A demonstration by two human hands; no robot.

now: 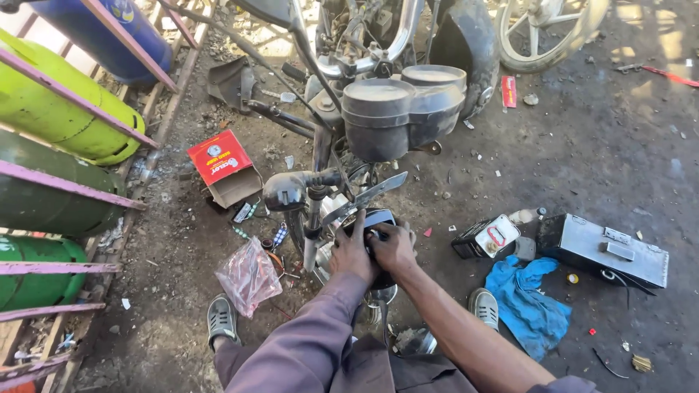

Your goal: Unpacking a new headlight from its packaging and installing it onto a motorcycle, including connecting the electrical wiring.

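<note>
Both the left hand (352,251) and the right hand (393,246) close their fingers on the round black motorcycle headlamp housing (373,218), apparently mid-fitting, parts lying about.

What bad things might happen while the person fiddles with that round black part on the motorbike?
1. Both hands, left hand and right hand, hold the round black part right under the metal lever; a finger might get pinched there.
2. Small loose parts lie on the dirt ground; they might get lost or stepped on.
3. The clear plastic bag and blue cloth sit close to the shoes, so a foot might slip or trip.
</note>
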